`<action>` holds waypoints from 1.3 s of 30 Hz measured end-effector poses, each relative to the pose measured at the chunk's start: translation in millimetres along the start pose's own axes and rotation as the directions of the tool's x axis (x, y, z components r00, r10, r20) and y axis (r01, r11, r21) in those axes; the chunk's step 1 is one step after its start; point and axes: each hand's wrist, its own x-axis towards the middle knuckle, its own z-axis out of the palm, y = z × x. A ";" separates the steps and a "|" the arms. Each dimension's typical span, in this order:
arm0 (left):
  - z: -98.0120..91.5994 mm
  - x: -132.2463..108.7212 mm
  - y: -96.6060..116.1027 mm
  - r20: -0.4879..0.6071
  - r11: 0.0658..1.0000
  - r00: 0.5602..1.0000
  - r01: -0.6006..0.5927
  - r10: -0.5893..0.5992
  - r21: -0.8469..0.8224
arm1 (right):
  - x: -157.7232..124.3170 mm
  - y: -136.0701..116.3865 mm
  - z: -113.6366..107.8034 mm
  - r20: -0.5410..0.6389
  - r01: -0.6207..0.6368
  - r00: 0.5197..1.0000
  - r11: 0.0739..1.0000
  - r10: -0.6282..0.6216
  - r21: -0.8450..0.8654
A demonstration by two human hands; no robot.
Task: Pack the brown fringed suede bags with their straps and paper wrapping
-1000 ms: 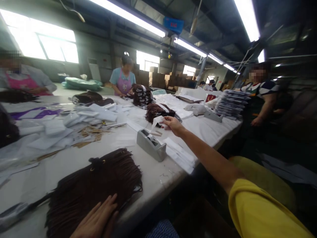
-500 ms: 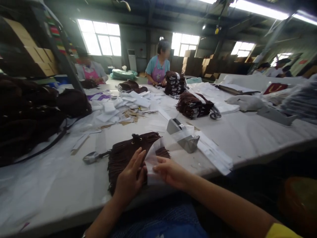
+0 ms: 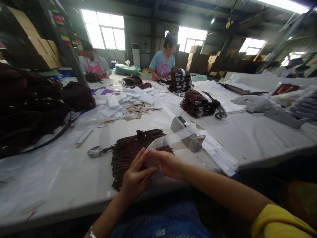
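A dark brown fringed bag [image 3: 126, 148] with metal eyelets lies flat on the table before me, its wrapped strap end [image 3: 95, 151] sticking out to the left. A thin white translucent sheet [image 3: 158, 142] covers the bag's right side. My right hand [image 3: 170, 164] is closed on this sheet, its fingertips partly hidden behind it. My left hand [image 3: 137, 177] rests over the bag's lower right part, fingers stretched out and thumb reaching to the right hand. The fingertips of both hands meet at the sheet. Just beyond stands a grey tape dispenser [image 3: 187, 134].
White paper strips [image 3: 218, 153] lie right of the dispenser. Bundled brown bags [image 3: 200, 103] and a taller stack [image 3: 180, 80] stand farther back. Brown bags [image 3: 32, 109] heap at left. Paper scraps [image 3: 133, 110] lie mid-table. Two co-workers in pink aprons are across the table.
My right hand has moved left with the sheet, up against my left hand. My left thumb now stretches to the right. The camera view has shifted slightly.
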 end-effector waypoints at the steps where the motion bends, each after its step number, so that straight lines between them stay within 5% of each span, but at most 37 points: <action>1: -0.1 -0.8 -1.0 -0.022 1.000 1.000 0.002 -0.002 -0.018 | 2.3 -1.2 1.9 0.000 0.015 1.000 0.999 -0.015 -0.046; 8: -1.5 -7.7 -1.5 -0.076 0.997 0.997 -0.002 -0.004 -0.074 | 41.0 -45.9 2.7 0.023 0.261 0.963 0.910 -0.268 -0.323; 12: -0.6 -10.0 -0.5 -0.113 0.999 0.994 0.001 -0.006 -0.048 | 81.8 -86.6 3.2 0.284 0.473 0.868 0.502 -0.407 -0.724; 15: 1.0 -11.3 -2.0 -0.146 1.000 0.989 0.000 -0.002 -0.016 | 113.7 -105.7 5.1 0.508 0.590 0.774 0.138 -0.377 -0.796; 17: 2.6 -12.5 -3.0 -0.155 1.000 0.988 0.021 -0.019 0.010 | 132.6 -109.3 4.2 0.553 0.578 0.773 -0.012 -0.310 -0.816; 19: 4.8 -14.5 -3.5 -0.150 0.998 0.988 0.049 -0.044 0.032 | 148.2 -107.2 0.6 0.511 0.504 0.826 -0.092 -0.238 -0.859; 22: 9.8 -18.6 -3.5 -0.103 0.994 0.992 0.080 -0.073 0.068 | 163.6 -101.1 -6.5 0.425 0.411 0.890 -0.116 -0.163 -0.904; 25: 16.5 -22.7 -3.6 -0.069 0.990 0.993 0.098 -0.091 0.100 | 167.2 -99.5 -7.4 0.387 0.389 0.907 -0.021 -0.164 -0.921; 27: 20.2 -25.3 -4.1 -0.054 0.989 0.995 0.090 -0.084 0.119 | 161.5 -101.4 -4.1 0.361 0.387 0.914 0.125 -0.186 -0.914; 31: 20.3 -29.8 -5.3 0.012 0.988 0.999 0.031 -0.033 0.151 | 129.5 -107.7 -5.9 0.183 0.266 0.962 0.561 -0.201 -0.784; 33: 16.5 -30.4 -5.8 0.044 0.987 0.999 -0.011 0.004 0.159 | 107.6 -112.4 -19.1 0.019 0.116 0.987 0.627 -0.160 -0.770; 36: 10.0 -27.9 -7.6 0.116 0.978 0.990 -0.101 0.080 0.183 | 76.9 -125.8 -49.4 -0.281 -0.231 0.958 0.427 -0.055 -0.874; 39: 6.6 -23.2 -11.8 0.132 0.959 0.977 -0.194 0.169 0.207 | 54.6 -148.2 -67.3 -0.515 -0.515 0.857 0.008 -0.035 -0.857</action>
